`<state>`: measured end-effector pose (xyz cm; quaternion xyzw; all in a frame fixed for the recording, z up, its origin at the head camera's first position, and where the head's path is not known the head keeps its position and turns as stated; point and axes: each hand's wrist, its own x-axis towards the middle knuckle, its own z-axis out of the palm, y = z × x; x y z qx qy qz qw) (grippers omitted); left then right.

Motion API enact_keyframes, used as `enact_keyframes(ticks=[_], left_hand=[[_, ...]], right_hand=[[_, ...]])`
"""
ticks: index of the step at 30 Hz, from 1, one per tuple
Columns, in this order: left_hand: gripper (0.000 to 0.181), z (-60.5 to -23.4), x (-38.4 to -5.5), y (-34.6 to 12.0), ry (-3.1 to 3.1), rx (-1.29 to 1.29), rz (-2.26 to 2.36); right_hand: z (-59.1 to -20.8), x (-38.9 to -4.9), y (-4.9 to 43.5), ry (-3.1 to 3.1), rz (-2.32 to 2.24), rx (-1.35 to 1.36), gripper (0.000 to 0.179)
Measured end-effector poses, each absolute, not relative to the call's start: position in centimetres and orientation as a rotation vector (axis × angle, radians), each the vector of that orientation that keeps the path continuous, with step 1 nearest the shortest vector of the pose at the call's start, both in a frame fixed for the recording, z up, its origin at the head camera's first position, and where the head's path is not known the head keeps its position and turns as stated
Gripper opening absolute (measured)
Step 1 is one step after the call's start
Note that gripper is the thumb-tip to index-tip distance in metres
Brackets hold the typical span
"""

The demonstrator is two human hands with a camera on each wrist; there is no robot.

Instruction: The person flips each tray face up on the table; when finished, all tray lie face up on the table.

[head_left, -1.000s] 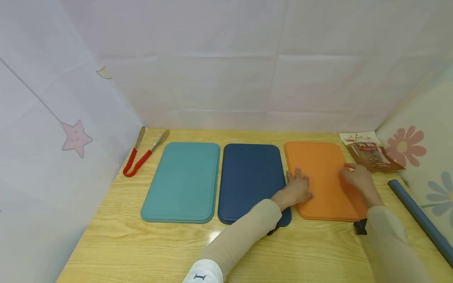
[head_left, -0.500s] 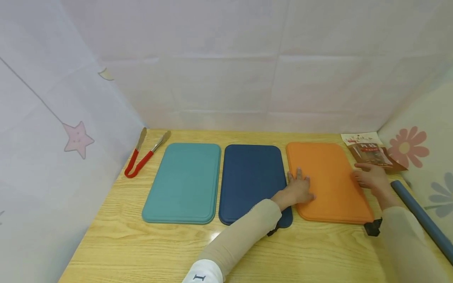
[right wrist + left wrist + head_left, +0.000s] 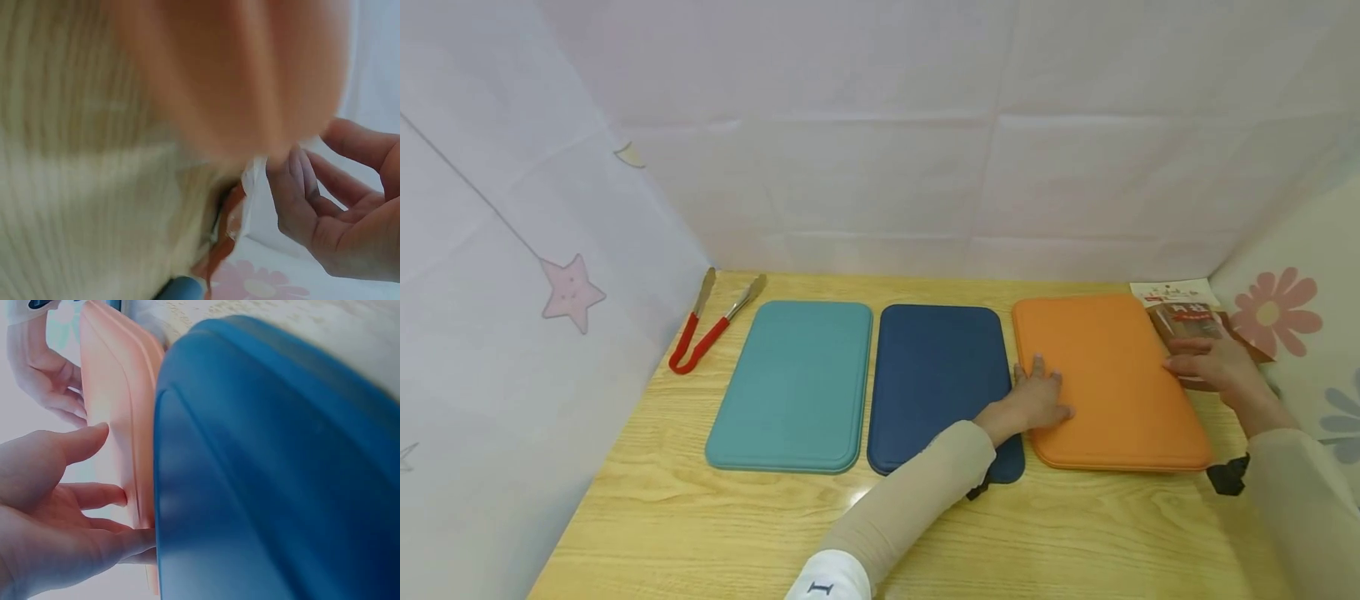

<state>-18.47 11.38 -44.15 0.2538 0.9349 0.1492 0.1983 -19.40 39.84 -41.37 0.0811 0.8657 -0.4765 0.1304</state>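
Observation:
An orange lid-like rectangle [image 3: 1101,392] with rounded corners lies at the right, its right side tilted up off the table. My left hand [image 3: 1033,400] rests on its left part with fingers spread and straight; in the left wrist view those fingers [image 3: 100,497] touch the orange face beside the navy edge. At the opposite edge, my right hand [image 3: 1221,367] holds the raised side with bent fingers. In the right wrist view the orange piece [image 3: 231,69] is blurred and very close, covering some fingertips. A matching navy one [image 3: 940,375] lies under my left forearm.
A teal rectangle [image 3: 790,383] sits left of the navy one. Red-handled tongs [image 3: 700,342] lie at the far left. Behind my right hand is a brown and white food packet [image 3: 1176,292]. A blue-grey roll [image 3: 180,289] shows near it. Fabric walls surround the table [image 3: 737,525].
My right hand has moved right, overlapping the packet more. The orange piece's right side has come up and outward with it. The left hand keeps its place.

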Motion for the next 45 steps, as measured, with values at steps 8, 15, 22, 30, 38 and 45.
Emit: enact_keyframes(ticks=[8, 15, 22, 30, 38, 45], left_hand=[[0.066, -43.6, -18.7, 11.0, 2.583, 0.693, 0.483], [0.067, -43.2, -18.6, 10.7, 2.577, 0.671, 0.508], [0.067, -43.0, -18.4, 9.9, 2.571, 0.706, 0.56], [0.065, -43.1, -18.3, 9.3, 2.528, 0.717, 0.667], [0.062, -43.1, -18.4, 9.1, 2.504, 0.773, 0.783], [0.062, -42.8, -18.4, 8.8, 2.396, 0.679, 0.959]], right_hand=[[-39.7, -20.5, 41.1, 2.382, -1.378, 0.204, 0.052], [-38.5, -20.8, 41.7, 2.209, -1.534, 0.181, 0.021], [-37.1, -20.8, 41.3, 2.144, -1.589, 0.206, 0.019], [-36.1, -20.9, 40.8, 2.125, -1.561, 0.207, 0.019], [-34.7, -20.6, 40.0, 2.079, -1.605, 0.193, 0.024], [-33.3, -20.8, 38.8, 2.014, -1.697, 0.164, 0.021]])
